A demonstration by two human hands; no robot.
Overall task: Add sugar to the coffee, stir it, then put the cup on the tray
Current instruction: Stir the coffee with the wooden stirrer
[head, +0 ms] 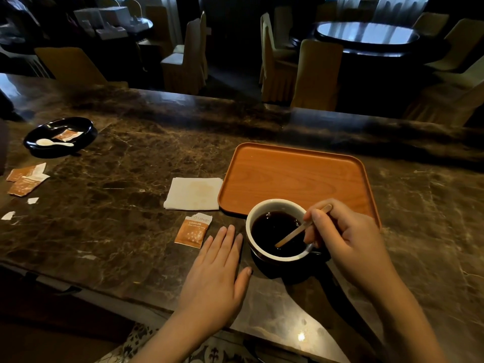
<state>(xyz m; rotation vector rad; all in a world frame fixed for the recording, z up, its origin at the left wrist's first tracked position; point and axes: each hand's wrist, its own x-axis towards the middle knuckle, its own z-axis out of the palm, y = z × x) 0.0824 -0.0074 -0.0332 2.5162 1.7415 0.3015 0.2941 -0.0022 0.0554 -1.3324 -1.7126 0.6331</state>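
A dark cup with a white inside holds black coffee and stands on the marble counter just in front of the orange wooden tray. My right hand grips a wooden stir stick whose lower end dips into the coffee. My left hand lies flat on the counter just left of the cup, fingers spread, holding nothing. A torn orange sugar packet lies beside its fingertips.
A folded white napkin lies left of the tray. A black dish with a white spoon and a sugar packet sits far left. More packets and paper scraps lie near the left edge. Chairs and tables stand beyond the counter.
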